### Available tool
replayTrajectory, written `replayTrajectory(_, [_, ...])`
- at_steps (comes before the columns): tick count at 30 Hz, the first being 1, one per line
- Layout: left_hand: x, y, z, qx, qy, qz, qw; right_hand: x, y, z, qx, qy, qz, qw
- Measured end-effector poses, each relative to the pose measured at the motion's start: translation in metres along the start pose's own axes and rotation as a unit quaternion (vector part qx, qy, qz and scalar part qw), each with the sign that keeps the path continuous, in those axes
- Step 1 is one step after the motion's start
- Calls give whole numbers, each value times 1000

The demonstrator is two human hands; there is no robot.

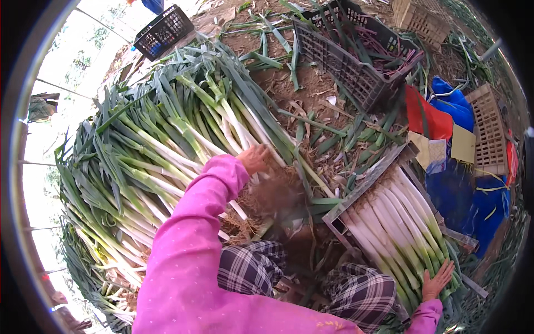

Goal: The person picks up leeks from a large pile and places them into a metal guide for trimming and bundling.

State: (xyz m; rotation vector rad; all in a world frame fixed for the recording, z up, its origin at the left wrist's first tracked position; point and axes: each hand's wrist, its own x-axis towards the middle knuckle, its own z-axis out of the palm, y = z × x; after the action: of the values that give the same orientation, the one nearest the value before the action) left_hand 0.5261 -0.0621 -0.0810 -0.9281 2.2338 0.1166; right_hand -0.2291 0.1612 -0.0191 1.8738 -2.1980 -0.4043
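My left hand [255,159] reaches across to the root end of a big heap of leeks [167,147]. Its fingers curl round the white stem of a leek near the roots, partly hidden. Over on the right, a metal frame [374,177] holds a row of leeks [396,222] side by side, white ends away from me and green parts close. My right hand [438,280] lies on the green part of that row with its fingers spread. Brown, matted roots [245,222] edge the heap beside my left knee.
A black crate [345,67] with leaves and reddish stalks stands ahead, and another black crate [163,32] is farther left. Beige crates [488,131] and red and blue sheeting [428,117] lie at right. Leaf scraps litter the soil. My knees in plaid cloth [361,295] flank the near middle.
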Motion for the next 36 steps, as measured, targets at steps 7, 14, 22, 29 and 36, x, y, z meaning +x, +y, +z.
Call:
replayTrajectory(7, [9, -9, -30, -120, -52, 34, 991, -1, -9, -5, -1, -14, 16, 1000])
replayTrajectory(14, [17, 7, 7, -25, -26, -11, 999, -4, -12, -1, 24, 5, 25, 999])
replayTrajectory(22, [-64, 5, -52, -95, 121, 31, 988, -5, -12, -6, 44, 8, 51, 998])
replayTrajectory(29, [-112, 43, -32, -50, -45, 82, 994, 11, -19, -28, 146, -126, 145, 970])
replayTrajectory(36, [-71, 59, 33, 18, -53, 48, 997, -54, -26, -76, 182, 76, 56, 979])
